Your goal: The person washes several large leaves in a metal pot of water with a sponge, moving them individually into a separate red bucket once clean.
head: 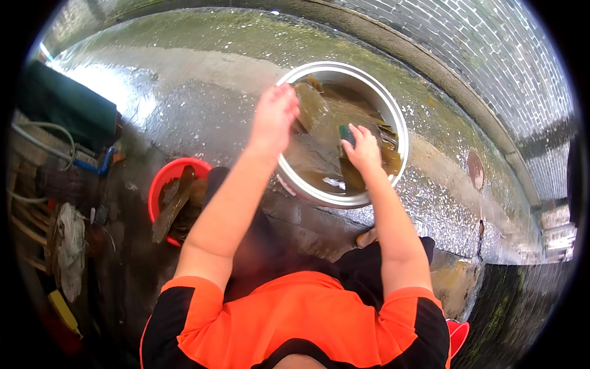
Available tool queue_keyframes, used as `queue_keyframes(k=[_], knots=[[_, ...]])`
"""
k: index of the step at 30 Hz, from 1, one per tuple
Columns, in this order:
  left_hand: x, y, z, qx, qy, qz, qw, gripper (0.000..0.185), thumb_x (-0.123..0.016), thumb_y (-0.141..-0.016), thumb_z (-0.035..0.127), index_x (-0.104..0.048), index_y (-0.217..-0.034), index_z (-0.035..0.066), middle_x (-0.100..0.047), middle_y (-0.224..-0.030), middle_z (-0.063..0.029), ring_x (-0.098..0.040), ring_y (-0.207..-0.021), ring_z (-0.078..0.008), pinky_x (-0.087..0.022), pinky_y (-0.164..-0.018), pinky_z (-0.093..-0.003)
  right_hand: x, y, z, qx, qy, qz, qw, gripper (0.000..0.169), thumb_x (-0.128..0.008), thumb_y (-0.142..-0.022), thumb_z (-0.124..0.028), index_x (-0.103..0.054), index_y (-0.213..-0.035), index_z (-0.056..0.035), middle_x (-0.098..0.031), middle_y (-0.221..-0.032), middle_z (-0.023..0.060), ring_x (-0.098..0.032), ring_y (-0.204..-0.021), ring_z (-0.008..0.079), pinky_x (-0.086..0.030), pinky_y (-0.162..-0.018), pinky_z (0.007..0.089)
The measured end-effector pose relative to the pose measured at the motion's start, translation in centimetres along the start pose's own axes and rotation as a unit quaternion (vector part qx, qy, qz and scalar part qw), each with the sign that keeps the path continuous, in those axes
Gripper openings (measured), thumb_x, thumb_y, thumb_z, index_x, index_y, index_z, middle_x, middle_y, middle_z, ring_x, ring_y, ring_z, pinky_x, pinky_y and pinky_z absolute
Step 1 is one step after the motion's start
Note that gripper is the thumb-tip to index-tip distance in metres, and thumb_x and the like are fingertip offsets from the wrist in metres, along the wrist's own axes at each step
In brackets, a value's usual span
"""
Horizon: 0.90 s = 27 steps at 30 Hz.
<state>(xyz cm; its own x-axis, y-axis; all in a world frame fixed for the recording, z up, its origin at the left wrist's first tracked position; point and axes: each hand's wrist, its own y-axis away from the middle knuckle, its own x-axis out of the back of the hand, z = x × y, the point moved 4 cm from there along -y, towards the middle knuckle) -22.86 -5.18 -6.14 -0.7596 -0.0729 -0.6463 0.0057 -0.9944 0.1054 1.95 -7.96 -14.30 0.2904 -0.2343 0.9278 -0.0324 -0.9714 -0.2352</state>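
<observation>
A large round metal basin (pixel 400 115) stands on the wet ground before me, holding murky water and several broad brown-green leaves. At its left rim, my left hand (pixel 275 115) is slightly blurred, its fingers curled against the edge of a broad leaf (pixel 311 105); whether they grip it is hard to tell. My right hand (pixel 363 148) is over the right part of the basin, fingers and thumb closed on a dark green scouring pad (pixel 346 134). Below that hand, more leaves (pixel 391 161) lie along the inner wall. A small white scrap (pixel 334 183) is near the basin's lower edge.
Left of my knee stands a red plastic tub (pixel 155 193) with dark leaf pieces, one leaning over its rim. Hoses (pixel 41 145), a blue pipe (pixel 107 161) and a pale cloth (pixel 71 249) are at far left. A low kerb (pixel 438 69) and tiled wall run behind the basin.
</observation>
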Motion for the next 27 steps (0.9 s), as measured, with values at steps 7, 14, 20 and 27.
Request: queue_keyframes(k=[7, 14, 20, 27], knots=[[0.8, -1.5, -6.3, -0.041, -0.337, 0.158, 0.927, 0.059, -0.066, -0.078, 0.004, -0.038, -0.128, -0.006, -0.042, -0.129, -0.0194, -0.049, -0.112, -0.0253, -0.042, -0.093, -0.0347, -2.8, -1.9, 0.6, -0.155, -0.006, -0.135, 0.979, 0.044, -0.066, -0.075, -0.020, -0.052, -0.115, -0.0072, -0.048, -0.126, 0.0178, -0.052, -0.112, 0.0332, -0.043, -0.095, 0.0401], [2.1, -5.0, -9.1, -0.031, -0.416, 0.120, 0.901, 0.048, -0.065, -0.079, 0.004, -0.042, -0.122, -0.001, -0.057, -0.100, -0.0120, -0.058, -0.085, -0.0182, -0.050, -0.076, -0.0301, -2.5, -7.3, -4.9, -0.075, -0.296, 0.067, 0.950, 0.039, -0.063, -0.071, -0.017, -0.057, -0.106, -0.0021, -0.055, -0.111, 0.0182, -0.054, -0.106, 0.0324, -0.044, -0.093, 0.0373], [2.1, -6.5, -7.1, -0.016, -0.619, 0.026, 0.785, 0.043, -0.066, -0.076, 0.019, -0.052, -0.112, 0.000, -0.066, -0.084, -0.0117, -0.064, -0.080, -0.0269, -0.050, -0.075, -0.0371, -6.8, -7.7, -7.7, -0.128, -0.473, 0.009, 0.872, 0.038, -0.059, -0.074, -0.010, -0.053, -0.110, 0.0016, -0.055, -0.110, 0.0167, -0.055, -0.103, 0.0268, -0.045, -0.090, 0.0350], [0.5, -6.0, -6.4, -0.174, -0.672, 0.014, 0.719, 0.028, -0.067, -0.076, 0.023, -0.060, -0.093, 0.001, -0.066, -0.089, -0.0192, -0.065, -0.080, -0.0344, -0.052, -0.073, -0.0399, -10.8, -5.6, -2.9, -0.239, -0.810, -0.025, 0.534, 0.030, -0.051, -0.090, -0.015, -0.050, -0.119, -0.0085, -0.057, -0.111, 0.0078, -0.056, -0.100, 0.0221, -0.046, -0.091, 0.0417]])
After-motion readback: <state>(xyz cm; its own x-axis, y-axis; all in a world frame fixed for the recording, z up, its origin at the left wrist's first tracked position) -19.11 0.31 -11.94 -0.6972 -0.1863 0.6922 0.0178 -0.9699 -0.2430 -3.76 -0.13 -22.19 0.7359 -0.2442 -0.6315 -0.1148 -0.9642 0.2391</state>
